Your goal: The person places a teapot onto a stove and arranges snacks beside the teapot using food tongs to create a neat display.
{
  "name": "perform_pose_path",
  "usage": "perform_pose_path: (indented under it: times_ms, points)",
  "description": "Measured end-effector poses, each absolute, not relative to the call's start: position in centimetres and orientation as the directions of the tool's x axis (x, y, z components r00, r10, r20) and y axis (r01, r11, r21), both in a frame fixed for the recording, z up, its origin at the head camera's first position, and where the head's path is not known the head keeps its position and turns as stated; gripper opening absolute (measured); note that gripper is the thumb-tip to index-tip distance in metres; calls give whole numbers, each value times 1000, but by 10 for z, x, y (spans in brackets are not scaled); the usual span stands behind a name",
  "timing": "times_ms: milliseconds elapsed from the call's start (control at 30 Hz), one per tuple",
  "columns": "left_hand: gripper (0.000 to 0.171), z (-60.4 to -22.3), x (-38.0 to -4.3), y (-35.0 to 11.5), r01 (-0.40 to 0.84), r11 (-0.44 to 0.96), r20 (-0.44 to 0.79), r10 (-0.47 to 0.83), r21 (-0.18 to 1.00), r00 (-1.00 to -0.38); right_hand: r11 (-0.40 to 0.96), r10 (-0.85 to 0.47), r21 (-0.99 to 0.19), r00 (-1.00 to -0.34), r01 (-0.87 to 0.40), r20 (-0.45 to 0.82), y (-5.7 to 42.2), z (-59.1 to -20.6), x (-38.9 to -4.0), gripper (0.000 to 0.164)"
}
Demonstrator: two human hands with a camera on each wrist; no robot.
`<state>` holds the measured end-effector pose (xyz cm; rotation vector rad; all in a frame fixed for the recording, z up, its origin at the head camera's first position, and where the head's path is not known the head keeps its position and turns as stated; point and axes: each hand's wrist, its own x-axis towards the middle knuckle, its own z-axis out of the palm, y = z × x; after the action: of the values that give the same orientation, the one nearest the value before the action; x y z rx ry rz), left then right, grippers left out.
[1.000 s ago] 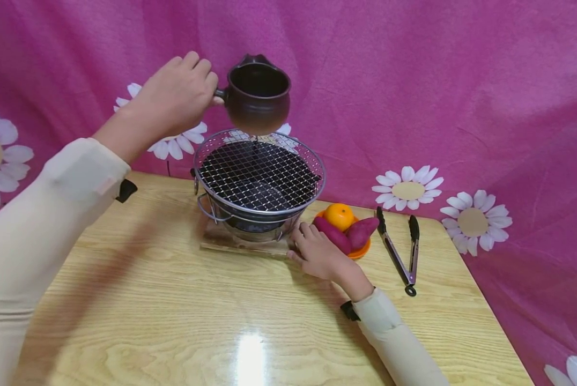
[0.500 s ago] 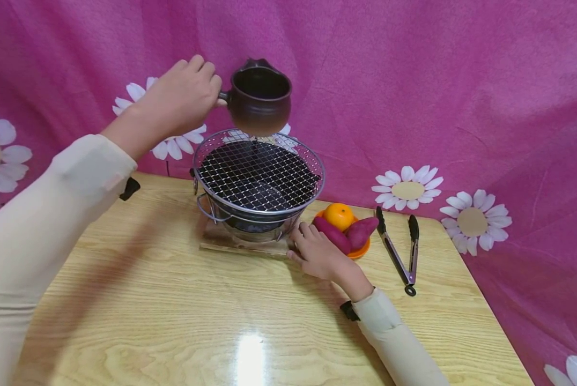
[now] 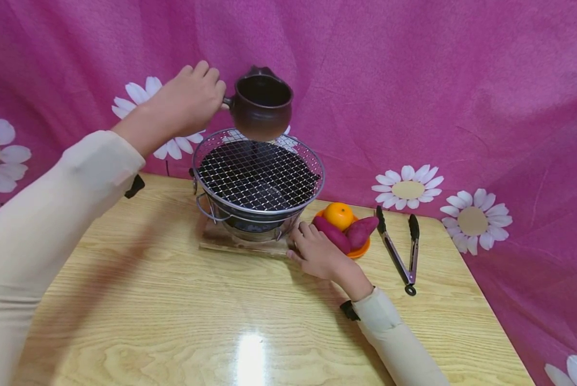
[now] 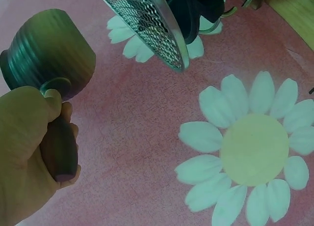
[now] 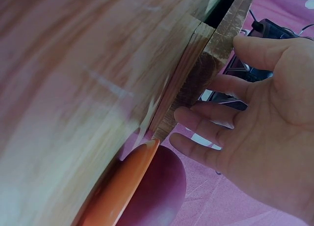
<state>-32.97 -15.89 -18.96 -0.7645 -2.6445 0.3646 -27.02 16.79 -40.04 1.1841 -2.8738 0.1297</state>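
Note:
My left hand (image 3: 192,99) grips the side handle of a dark brown clay pot (image 3: 261,110) with a pouring spout. The pot hangs above the back of a round wire-mesh grill (image 3: 259,177). In the left wrist view, fingers and thumb wrap round the stubby pot handle (image 4: 60,150). The grill stands on a wooden board (image 3: 240,246). At that board's right end rests my right hand (image 3: 319,252), its fingers loosely spread. The right wrist view has those fingertips (image 5: 185,115) by the board's edge, with nothing gripped. The pot's contents are too dark to make out.
Right of the right hand, an orange plate (image 3: 363,251) holds an orange (image 3: 339,216) and purple sweet potatoes (image 3: 362,232). Black-tipped tongs (image 3: 404,262) lie spread on the wooden table (image 3: 172,311). A pink flowered cloth (image 3: 414,96) hangs behind.
My left hand and the clay pot have shifted slightly down and to the right above the grill. The right hand and the things on the table stay where they were.

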Motion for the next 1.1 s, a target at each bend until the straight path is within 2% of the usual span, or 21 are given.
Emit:
perform_pose_path:
  times_ms: [567, 1100]
  points:
    - [40, -189, -338, -153, 458, 834, 167, 521, -309, -837, 711, -698, -68, -715, -699, 52, 167, -400, -269, 23]
    - [41, -198, -344, -142, 463, 833, 104, 511, -302, -853, 706, -703, -62, -709, -706, 59, 166, -397, -266, 24]
